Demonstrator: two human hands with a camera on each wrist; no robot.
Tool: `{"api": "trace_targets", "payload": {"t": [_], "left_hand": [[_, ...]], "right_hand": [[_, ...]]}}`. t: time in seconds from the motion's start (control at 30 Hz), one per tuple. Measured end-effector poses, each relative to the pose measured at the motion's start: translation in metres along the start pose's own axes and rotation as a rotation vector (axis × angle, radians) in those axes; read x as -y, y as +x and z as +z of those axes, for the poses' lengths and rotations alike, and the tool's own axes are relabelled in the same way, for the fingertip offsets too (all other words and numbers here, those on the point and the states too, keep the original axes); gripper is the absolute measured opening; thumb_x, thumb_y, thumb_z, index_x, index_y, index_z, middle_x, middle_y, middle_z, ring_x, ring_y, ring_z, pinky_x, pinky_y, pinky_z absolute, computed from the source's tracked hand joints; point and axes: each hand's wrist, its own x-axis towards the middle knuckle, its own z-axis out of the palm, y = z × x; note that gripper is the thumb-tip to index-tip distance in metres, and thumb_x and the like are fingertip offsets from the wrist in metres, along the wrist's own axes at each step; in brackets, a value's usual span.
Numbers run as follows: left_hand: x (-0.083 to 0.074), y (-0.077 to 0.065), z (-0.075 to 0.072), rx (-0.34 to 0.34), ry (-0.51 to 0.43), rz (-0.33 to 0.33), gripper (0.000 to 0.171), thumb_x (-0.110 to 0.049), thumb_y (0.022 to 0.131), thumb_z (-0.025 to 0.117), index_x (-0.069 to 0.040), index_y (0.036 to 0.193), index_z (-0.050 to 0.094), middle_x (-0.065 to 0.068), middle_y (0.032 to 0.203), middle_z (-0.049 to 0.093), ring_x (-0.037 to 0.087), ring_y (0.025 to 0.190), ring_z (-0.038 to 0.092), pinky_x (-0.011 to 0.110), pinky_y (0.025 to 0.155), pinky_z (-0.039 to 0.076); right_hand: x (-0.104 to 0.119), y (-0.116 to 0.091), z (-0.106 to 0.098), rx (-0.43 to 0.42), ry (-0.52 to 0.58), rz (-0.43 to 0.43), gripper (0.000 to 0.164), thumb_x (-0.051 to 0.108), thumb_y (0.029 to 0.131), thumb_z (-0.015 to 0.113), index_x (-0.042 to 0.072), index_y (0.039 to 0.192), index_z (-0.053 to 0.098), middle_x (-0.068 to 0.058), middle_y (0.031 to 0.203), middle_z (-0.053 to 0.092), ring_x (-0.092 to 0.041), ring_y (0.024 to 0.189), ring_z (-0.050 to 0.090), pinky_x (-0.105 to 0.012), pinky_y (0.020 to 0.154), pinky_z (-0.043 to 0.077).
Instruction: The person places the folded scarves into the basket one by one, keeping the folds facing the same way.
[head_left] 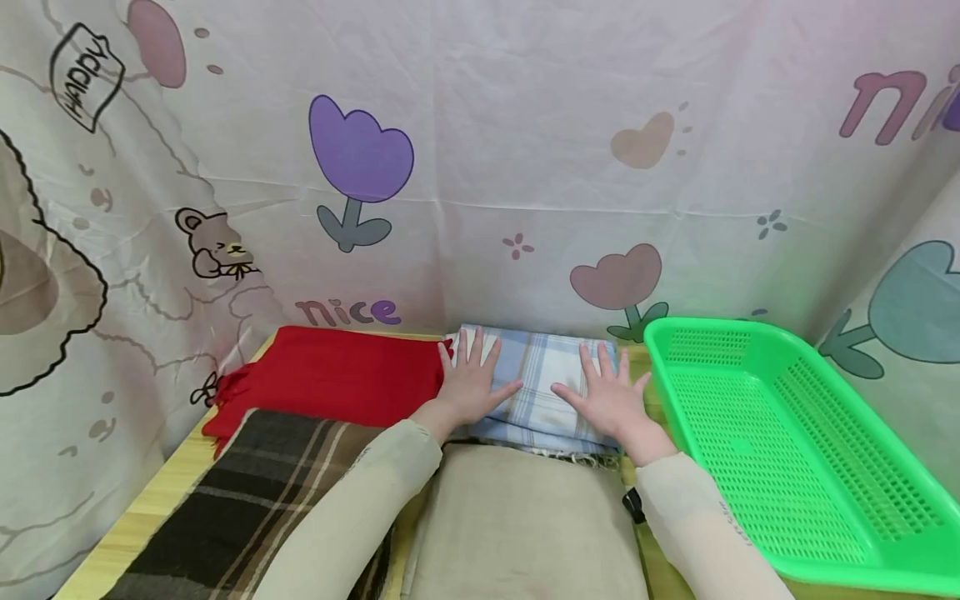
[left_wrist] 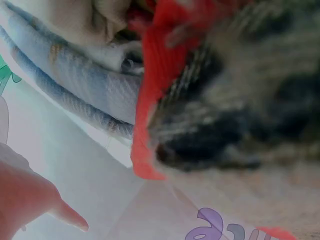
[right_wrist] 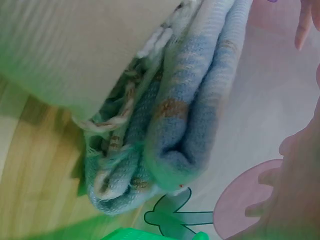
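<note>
A folded blue-and-white plaid scarf point(head_left: 536, 375) with a fringed edge lies at the middle back. Over its left side is my left hand point(head_left: 467, 387), fingers spread and straight, thumb pointing inward. My right hand point(head_left: 611, 402) mirrors it over the right side, also spread and holding nothing. In the right wrist view the scarf's thick folds point(right_wrist: 175, 115) show with a gap between them and the right hand point(right_wrist: 287, 185). The left wrist view has the left hand point(left_wrist: 30, 200) at the lower left, apart from the blue folds point(left_wrist: 80, 75).
A folded red scarf point(head_left: 352, 371) lies at the back left, a brown plaid one point(head_left: 285, 467) in front of it. Folded beige cloth point(head_left: 532, 517) sits below my forearms. The green plastic basket point(head_left: 772, 450) stands at right. A printed curtain point(head_left: 480, 167) hangs behind the wooden table point(head_left: 146, 508).
</note>
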Motion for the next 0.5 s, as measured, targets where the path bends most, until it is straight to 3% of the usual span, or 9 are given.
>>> {"api": "trace_targets", "payload": {"t": [0.27, 0.5], "left_hand": [[0.002, 0.003, 0.005, -0.009, -0.044, -0.028, 0.082, -0.058, 0.088, 0.046, -0.013, 0.150, 0.018, 0.016, 0.157, 0.006, 0.042, 0.143, 0.004, 0.069, 0.107, 0.001], [0.002, 0.002, 0.012, 0.116, -0.362, -0.158, 0.081, -0.054, 0.093, 0.041, -0.003, 0.149, 0.011, 0.020, 0.156, 0.007, 0.044, 0.142, 0.007, 0.058, 0.114, 0.009]], "right_hand": [[-0.003, 0.001, 0.003, 0.052, 0.068, 0.063, 0.090, 0.071, 0.088, 0.029, 0.011, 0.151, 0.004, -0.025, 0.155, 0.001, -0.060, 0.133, 0.000, -0.080, 0.094, 0.010], [-0.009, 0.004, 0.012, 0.137, 0.176, 0.180, 0.088, 0.063, 0.094, 0.026, 0.001, 0.149, -0.005, -0.033, 0.151, -0.004, -0.063, 0.130, 0.008, -0.075, 0.098, 0.017]]}}
